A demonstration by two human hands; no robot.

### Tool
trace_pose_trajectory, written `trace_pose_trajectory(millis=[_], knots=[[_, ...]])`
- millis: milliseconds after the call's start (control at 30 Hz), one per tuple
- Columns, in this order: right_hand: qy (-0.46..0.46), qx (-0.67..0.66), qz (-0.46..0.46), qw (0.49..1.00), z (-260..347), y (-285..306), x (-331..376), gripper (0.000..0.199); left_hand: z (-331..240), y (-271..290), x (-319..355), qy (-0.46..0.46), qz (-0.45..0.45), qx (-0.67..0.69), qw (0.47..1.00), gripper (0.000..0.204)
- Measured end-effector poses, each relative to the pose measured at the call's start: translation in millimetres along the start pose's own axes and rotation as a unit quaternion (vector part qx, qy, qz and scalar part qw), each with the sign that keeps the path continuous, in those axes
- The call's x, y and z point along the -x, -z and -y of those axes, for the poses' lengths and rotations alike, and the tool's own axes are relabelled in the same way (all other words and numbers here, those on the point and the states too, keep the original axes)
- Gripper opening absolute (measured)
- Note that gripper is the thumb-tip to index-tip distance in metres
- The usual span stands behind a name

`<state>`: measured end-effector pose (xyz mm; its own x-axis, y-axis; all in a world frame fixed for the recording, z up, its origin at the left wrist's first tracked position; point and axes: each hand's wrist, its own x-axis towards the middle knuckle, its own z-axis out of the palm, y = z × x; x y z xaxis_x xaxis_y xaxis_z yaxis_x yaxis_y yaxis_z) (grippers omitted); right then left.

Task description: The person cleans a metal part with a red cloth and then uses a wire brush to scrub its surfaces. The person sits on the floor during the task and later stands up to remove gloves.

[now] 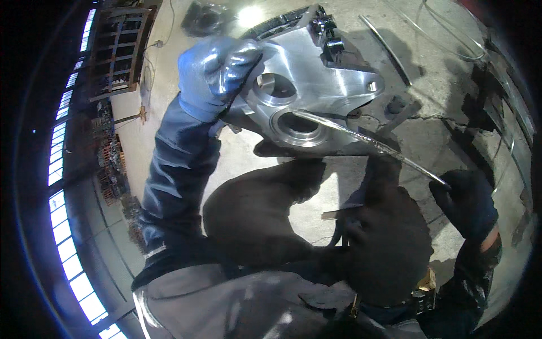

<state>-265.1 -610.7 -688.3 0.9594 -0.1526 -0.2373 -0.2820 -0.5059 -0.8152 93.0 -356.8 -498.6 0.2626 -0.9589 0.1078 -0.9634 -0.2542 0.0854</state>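
A large machined metal housing point(333, 86) with two round bores lies in front of me, with black fittings along its far side. My left hand point(217, 73), in a pale blue-grey glove, is closed at the housing's left edge; its fingertips are hidden. Lower right, my right hand point(468, 203) in a dark glove is closed round one end of a long, shiny metal rod point(384, 148). The rod slants up to the left, and its far end overlaps the nearer bore point(299, 129). Whether that tip touches the bore's rim, I cannot tell.
Beyond the housing, a thin metal bar point(387, 50) lies on the concrete floor point(451, 104). A pale hose or cable point(451, 39) loops at the upper right. At the upper left stands a dark rack point(119, 51). My bent legs point(254, 206) are close below the housing.
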Motion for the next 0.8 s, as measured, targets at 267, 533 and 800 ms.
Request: trace_pose_trajectory(millis=[267, 533, 800], knots=[[0.016, 0.021, -0.019, 0.999, -40.0, 37.0, -24.3, 0.015, -14.4, -28.0, -39.5, 0.033, -0.046, 0.032, 0.998, 0.032], [-0.045, -0.021, 0.114, 0.992, -46.6, 71.0, -78.7, 0.022, -10.6, -41.9, -58.4, 0.035, -0.082, -0.014, 0.996, 0.032], [-0.015, -0.088, 0.093, 0.992, -52.0, 34.0, -77.4, 0.027, -0.5, -30.6, -47.4, 0.017, -0.08, -0.013, 0.997, 0.027]])
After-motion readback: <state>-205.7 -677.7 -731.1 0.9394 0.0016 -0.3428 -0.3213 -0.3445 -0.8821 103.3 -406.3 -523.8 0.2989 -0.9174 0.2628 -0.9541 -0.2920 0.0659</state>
